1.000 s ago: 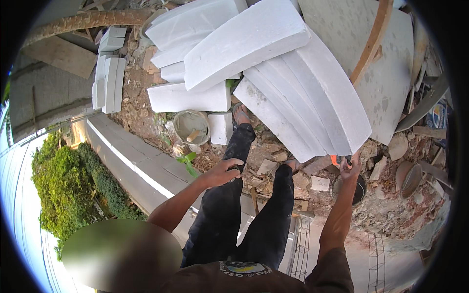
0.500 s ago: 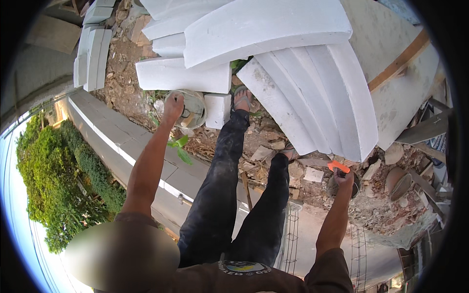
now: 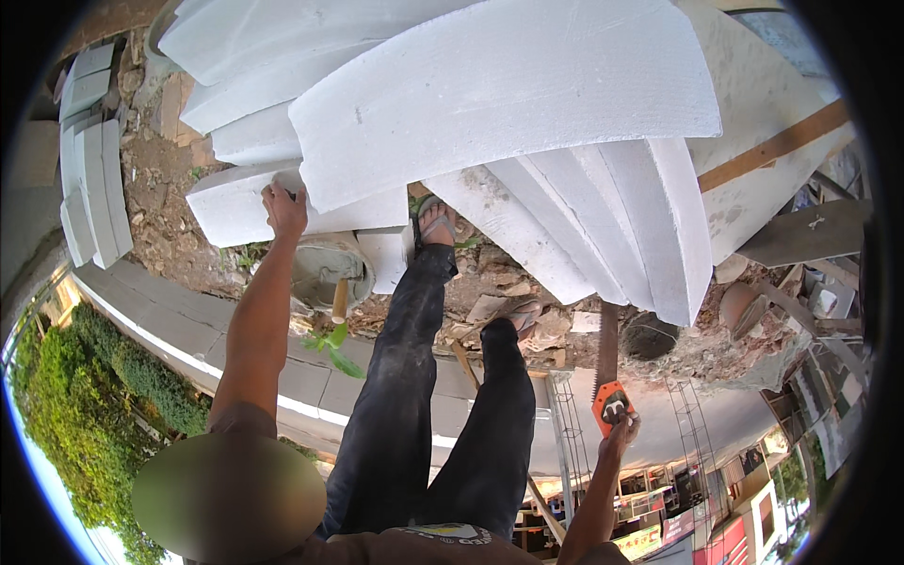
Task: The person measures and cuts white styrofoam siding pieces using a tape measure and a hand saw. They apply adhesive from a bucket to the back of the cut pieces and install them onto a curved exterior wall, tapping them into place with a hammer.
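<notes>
My right hand point(image 3: 617, 433) grips a handsaw point(image 3: 607, 353) by its orange handle; the toothed blade points away from me, low on the right. My left hand point(image 3: 285, 212) is at the face of a white block point(image 3: 231, 205), fingers curled. A small dark thing shows at its fingertips, too little of it to name. Just below that hand stands a bucket point(image 3: 363, 268) with grey contents and a tool with a wooden handle point(image 3: 340, 299) in it. A large white block point(image 3: 499, 94) lies across the others, beyond my hands.
More white blocks lean in a fanned stack point(image 3: 603, 217) to the right, and others stand at the far left point(image 3: 99, 179). Rubble point(image 3: 160, 188) covers the ground. A wooden plank point(image 3: 772, 146) lies at the right. Steel rebar frames point(image 3: 570, 424) and a low wall point(image 3: 207, 315) are close by.
My left hand has moved from over the bucket to the white block. My right hand has drawn nearer to me, and the saw's blade now shows plainly. The whole view has shifted.
</notes>
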### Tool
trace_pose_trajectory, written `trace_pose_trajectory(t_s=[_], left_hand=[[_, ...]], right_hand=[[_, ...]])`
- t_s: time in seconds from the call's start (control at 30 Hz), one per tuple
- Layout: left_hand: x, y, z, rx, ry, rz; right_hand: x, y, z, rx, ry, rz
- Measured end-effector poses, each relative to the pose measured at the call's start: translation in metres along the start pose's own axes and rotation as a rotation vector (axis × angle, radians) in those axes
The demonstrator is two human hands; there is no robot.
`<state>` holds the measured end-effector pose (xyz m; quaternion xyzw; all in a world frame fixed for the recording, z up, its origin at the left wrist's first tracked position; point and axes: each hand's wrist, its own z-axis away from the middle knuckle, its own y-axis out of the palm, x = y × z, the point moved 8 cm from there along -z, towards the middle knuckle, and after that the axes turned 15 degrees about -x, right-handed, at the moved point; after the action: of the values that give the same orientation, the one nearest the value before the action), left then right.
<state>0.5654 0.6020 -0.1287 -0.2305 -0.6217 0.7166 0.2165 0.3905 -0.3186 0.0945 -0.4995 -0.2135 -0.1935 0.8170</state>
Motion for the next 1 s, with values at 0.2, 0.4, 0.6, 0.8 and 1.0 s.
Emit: trace_pose_trajectory(t_s=[0.2,0.4,0.6,0.8,1.0], left_hand=[[0.000,0.004,0.004,-0.160,0.145,0.120],[0.020,-0.050,-0.013,-0.450,-0.027,0.278],[-0.164,-0.151,0.005,-0.409,0.244,0.880],[-0.420,-0.184,0.088,-0.198,0.582,1.063],[-0.481,-0.160,0.096,-0.353,0.493,0.738]], right_hand=[[0.045,-0.066,0.027,-0.252,0.015,0.063],[0.137,-0.090,0.056,-0.239,-0.318,0.137],[0.221,-0.061,0.128,-0.115,-0.525,-0.254],[0.300,0.079,0.224,0.257,-1.024,-0.187],[0.316,0.206,0.284,0.530,-1.385,-0.012]])
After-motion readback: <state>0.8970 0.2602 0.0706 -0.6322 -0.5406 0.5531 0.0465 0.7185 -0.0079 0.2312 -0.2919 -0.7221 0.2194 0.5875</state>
